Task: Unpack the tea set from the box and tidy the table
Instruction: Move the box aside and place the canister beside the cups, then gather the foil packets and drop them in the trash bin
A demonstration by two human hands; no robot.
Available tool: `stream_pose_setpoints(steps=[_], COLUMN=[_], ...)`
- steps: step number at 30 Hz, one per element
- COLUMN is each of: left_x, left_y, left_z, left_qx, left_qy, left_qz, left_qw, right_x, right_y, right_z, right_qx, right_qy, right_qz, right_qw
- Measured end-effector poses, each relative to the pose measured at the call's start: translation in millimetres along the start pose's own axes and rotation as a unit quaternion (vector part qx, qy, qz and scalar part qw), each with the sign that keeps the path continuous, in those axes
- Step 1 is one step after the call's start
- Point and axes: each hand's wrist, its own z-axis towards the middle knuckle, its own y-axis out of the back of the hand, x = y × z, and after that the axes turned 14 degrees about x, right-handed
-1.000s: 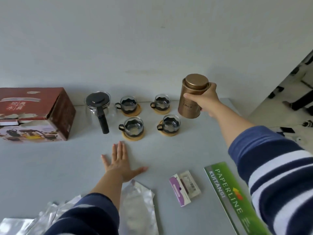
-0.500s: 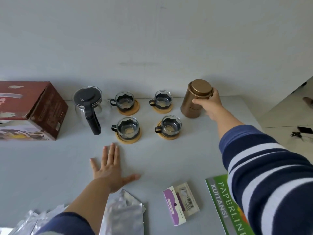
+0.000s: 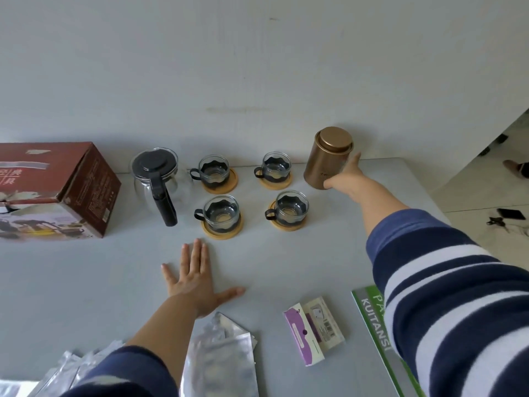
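A bronze tea tin (image 3: 325, 161) stands upright on the grey table (image 3: 86, 282) at the back right. My right hand (image 3: 345, 177) rests against its lower right side with the fingers stretched out, not wrapped around it. My left hand (image 3: 197, 279) lies flat on the table, palm down and fingers spread, in front of the cups. Several glass cups on wooden coasters (image 3: 221, 214) sit in two rows in the middle. Left of them are a glass teapot with a black lid and handle (image 3: 157, 179) and the brown tea set box (image 3: 54, 190).
Silver foil bags (image 3: 220, 359) lie at the near edge by my left arm. A small purple and white carton (image 3: 313, 329) and a green receipt book (image 3: 375, 325) lie near right. The wall runs directly behind the table; floor shows past the right edge.
My right hand set the tin down on the table at the back right and loosened its grip on it. My left hand stayed flat on the table.
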Motion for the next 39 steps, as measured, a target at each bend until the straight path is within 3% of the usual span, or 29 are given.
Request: stream_pose_setpoints(steps=[5, 7, 11, 17, 24, 30, 34, 39], left_x=[11, 21, 61, 145, 210, 211, 198, 175], left_y=[1, 4, -2, -31, -67, -74, -81, -81], left_z=[-18, -38, -86, -153, -187, -175, -157, -155], left_qx=[-0.046, -0.081, -0.116, -0.105, -0.017, 0.024, 0.056, -0.046], left_qy=[-0.034, -0.036, -0.053, -0.003, 0.088, 0.091, 0.098, 0.081], left_qz=[-0.014, 0.003, 0.012, -0.022, -0.069, -0.061, -0.082, -0.067], left_qw=[0.998, 0.996, 0.992, 0.994, 0.994, 0.994, 0.990, 0.993], right_x=[-5, -5, -16, -42, -74, -82, -84, -84], right_y=[-30, -47, -98, -175, -242, -268, -275, -280], right_z=[-68, -99, -168, -246, -280, -270, -257, -247], right_qx=[0.027, 0.028, 0.081, 0.143, 0.153, 0.120, 0.144, 0.117], right_qy=[0.038, 0.058, 0.073, 0.066, 0.047, 0.028, -0.010, -0.010], right_qz=[-0.252, -0.291, -0.288, -0.278, -0.359, -0.362, -0.367, -0.347], right_qw=[0.967, 0.955, 0.951, 0.948, 0.920, 0.924, 0.919, 0.931])
